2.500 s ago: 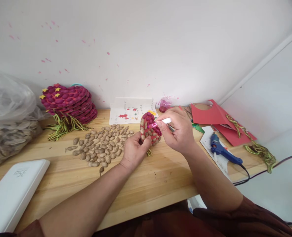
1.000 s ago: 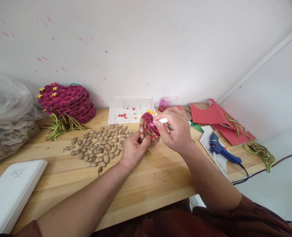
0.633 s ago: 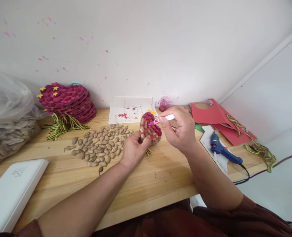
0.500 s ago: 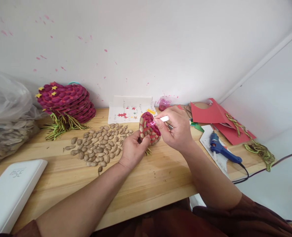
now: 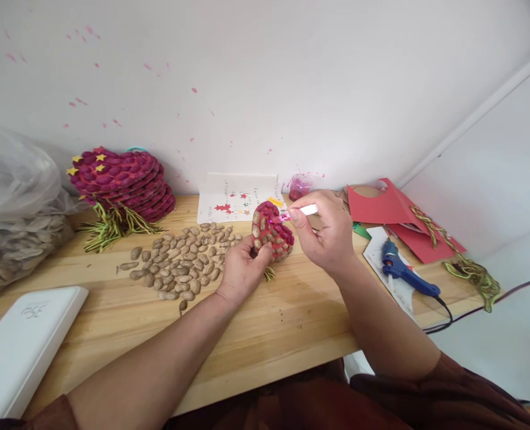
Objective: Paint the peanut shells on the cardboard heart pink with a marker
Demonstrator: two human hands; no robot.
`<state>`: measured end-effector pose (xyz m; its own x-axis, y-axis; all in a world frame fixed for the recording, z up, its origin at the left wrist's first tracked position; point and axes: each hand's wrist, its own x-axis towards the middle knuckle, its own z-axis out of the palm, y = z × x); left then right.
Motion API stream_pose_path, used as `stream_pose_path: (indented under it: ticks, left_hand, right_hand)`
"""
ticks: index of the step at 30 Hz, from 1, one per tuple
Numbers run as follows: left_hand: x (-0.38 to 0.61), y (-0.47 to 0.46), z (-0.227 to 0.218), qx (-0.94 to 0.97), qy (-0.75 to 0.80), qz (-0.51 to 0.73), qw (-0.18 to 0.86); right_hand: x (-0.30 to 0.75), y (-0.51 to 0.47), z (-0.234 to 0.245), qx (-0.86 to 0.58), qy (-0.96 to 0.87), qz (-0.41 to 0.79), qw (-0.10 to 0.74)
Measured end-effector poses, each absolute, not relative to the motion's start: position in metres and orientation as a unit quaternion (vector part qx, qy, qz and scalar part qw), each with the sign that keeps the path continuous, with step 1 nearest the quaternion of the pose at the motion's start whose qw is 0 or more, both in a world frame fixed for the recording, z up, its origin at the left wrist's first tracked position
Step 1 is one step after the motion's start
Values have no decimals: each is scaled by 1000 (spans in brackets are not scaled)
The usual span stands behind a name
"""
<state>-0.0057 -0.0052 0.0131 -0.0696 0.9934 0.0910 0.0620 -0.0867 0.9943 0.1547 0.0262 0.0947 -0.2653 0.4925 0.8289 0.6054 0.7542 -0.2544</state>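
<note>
My left hand grips the lower edge of a small red disc covered with shell pieces, partly painted magenta, and holds it upright over the wooden table. My right hand pinches a white-handled brush whose pink tip touches the disc's upper right part. A few green strands stick out below the disc. A pile of loose tan shells lies just left of my left hand.
A stack of finished magenta discs with yellow stars stands at the back left, next to a plastic bag of shells. A white device lies front left. Right: a pink paint cup, red card, blue glue gun, green cord.
The brush tip has made small strokes back and forth over the disc's upper right. The left hand keeps its hold on the disc, which has barely shifted.
</note>
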Motion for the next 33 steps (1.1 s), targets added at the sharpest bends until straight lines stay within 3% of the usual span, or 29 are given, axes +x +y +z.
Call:
stream_pose_path:
  ticks: [33]
  left_hand:
    - [-8,-3,14,507,510,535,444]
  right_hand:
    - [155,25,93,-320,-847,-15,424]
